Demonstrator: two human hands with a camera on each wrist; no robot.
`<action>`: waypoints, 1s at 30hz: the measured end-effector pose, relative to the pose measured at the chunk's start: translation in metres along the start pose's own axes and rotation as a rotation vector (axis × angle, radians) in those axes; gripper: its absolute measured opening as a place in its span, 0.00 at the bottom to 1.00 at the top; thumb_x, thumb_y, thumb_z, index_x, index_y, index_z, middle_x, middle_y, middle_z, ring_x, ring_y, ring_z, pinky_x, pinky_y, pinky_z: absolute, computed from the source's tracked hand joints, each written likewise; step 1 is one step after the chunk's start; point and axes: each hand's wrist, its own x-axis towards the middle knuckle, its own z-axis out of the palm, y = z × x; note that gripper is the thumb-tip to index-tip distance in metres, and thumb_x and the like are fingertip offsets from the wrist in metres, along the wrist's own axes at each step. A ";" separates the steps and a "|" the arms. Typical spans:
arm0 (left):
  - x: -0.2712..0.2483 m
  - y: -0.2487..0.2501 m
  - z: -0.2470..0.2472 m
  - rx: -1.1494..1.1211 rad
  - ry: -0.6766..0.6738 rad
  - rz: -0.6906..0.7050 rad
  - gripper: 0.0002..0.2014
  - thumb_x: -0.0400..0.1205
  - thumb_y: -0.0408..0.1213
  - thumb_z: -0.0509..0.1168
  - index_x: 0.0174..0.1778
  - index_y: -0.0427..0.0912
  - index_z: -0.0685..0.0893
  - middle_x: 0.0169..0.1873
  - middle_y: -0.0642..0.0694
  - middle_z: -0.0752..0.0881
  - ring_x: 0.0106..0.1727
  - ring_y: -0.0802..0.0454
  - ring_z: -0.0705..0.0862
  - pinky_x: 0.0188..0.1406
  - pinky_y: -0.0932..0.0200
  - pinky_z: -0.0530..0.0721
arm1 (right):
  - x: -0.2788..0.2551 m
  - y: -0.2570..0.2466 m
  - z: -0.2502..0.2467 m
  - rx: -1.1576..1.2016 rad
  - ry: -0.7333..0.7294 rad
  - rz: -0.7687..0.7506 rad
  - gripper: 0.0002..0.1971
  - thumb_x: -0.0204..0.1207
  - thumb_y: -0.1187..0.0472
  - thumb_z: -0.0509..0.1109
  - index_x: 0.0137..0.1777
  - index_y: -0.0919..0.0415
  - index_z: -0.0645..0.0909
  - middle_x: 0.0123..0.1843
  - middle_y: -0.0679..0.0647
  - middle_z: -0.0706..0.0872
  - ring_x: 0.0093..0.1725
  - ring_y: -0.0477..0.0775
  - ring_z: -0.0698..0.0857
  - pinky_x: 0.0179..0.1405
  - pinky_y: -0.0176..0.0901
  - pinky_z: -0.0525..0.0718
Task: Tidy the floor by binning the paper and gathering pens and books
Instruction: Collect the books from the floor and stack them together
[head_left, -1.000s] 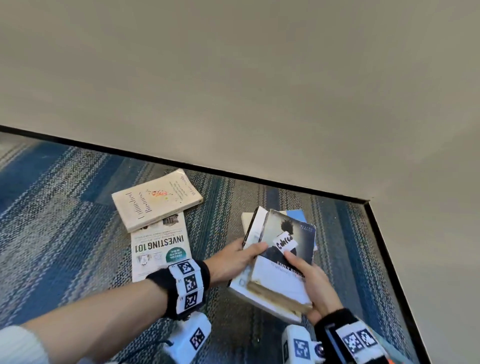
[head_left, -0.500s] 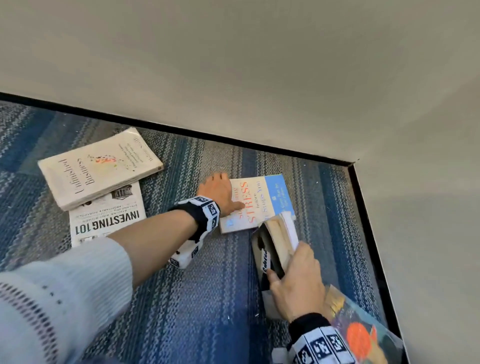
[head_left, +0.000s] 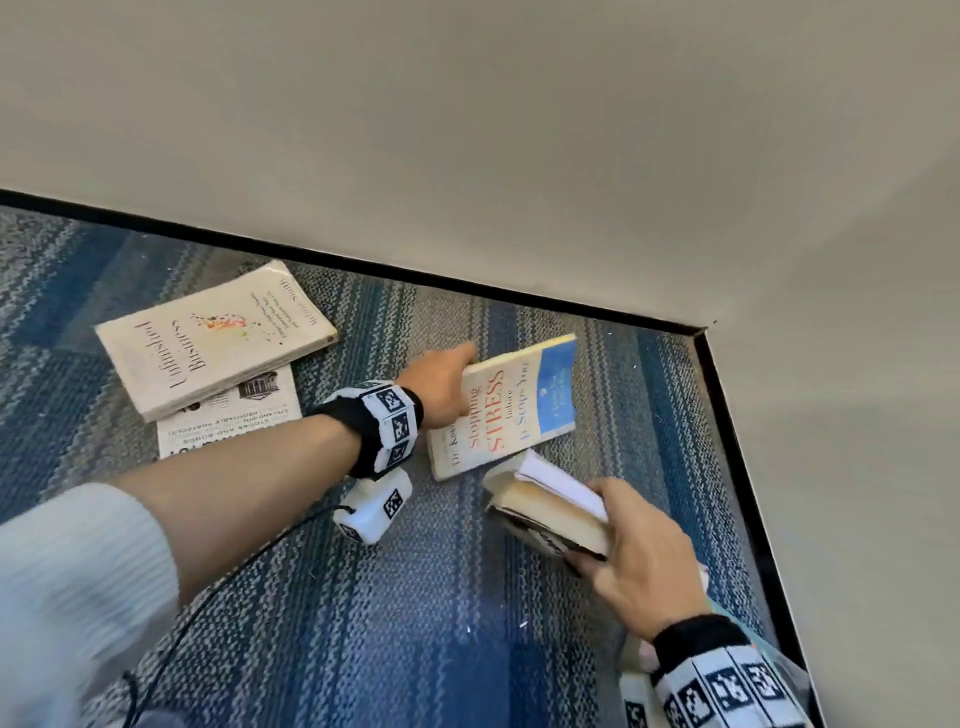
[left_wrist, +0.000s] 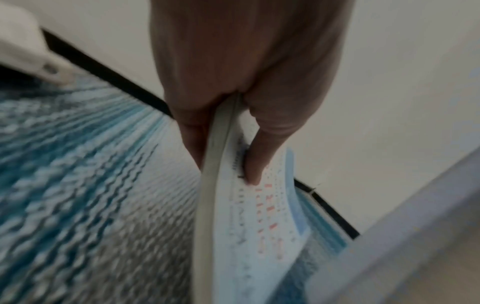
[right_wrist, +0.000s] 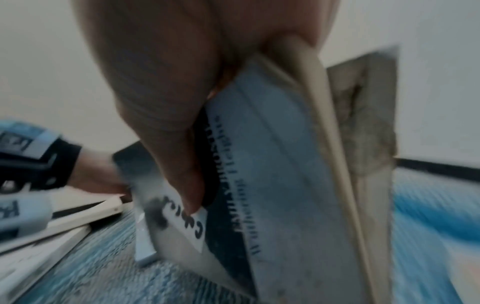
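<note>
Near the floor's far corner, the left hand (head_left: 441, 384) pinches the Stress book (head_left: 506, 405) by one edge; it may slip. The right hand (head_left: 636, 558) grips two books (head_left: 545, 509).

1. Bare carpet (head_left: 363, 623) is left free between the arms.
2. The far side and right are closed off by the walls (head_left: 519, 130).
3. The left is blocked by two overlapping books (head_left: 208, 343).
</note>
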 end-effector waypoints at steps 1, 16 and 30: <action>-0.009 0.006 -0.009 0.034 0.043 0.085 0.16 0.75 0.34 0.74 0.52 0.47 0.74 0.54 0.45 0.88 0.52 0.45 0.86 0.44 0.52 0.85 | 0.001 -0.004 -0.005 -0.048 0.012 -0.093 0.27 0.59 0.51 0.81 0.55 0.48 0.71 0.53 0.44 0.80 0.47 0.55 0.85 0.38 0.47 0.82; -0.126 -0.022 -0.055 -0.461 -0.091 0.019 0.24 0.82 0.64 0.57 0.57 0.47 0.82 0.52 0.52 0.85 0.55 0.52 0.83 0.59 0.54 0.79 | 0.037 -0.079 0.037 -0.061 0.072 -0.334 0.38 0.61 0.44 0.80 0.69 0.58 0.73 0.55 0.53 0.82 0.53 0.57 0.79 0.53 0.51 0.78; -0.130 -0.024 -0.009 -0.821 0.091 0.186 0.41 0.63 0.41 0.85 0.68 0.49 0.69 0.62 0.50 0.85 0.64 0.55 0.84 0.65 0.45 0.83 | 0.030 -0.076 0.045 1.182 -0.001 0.032 0.40 0.59 0.55 0.86 0.70 0.58 0.73 0.64 0.52 0.86 0.67 0.51 0.83 0.71 0.47 0.79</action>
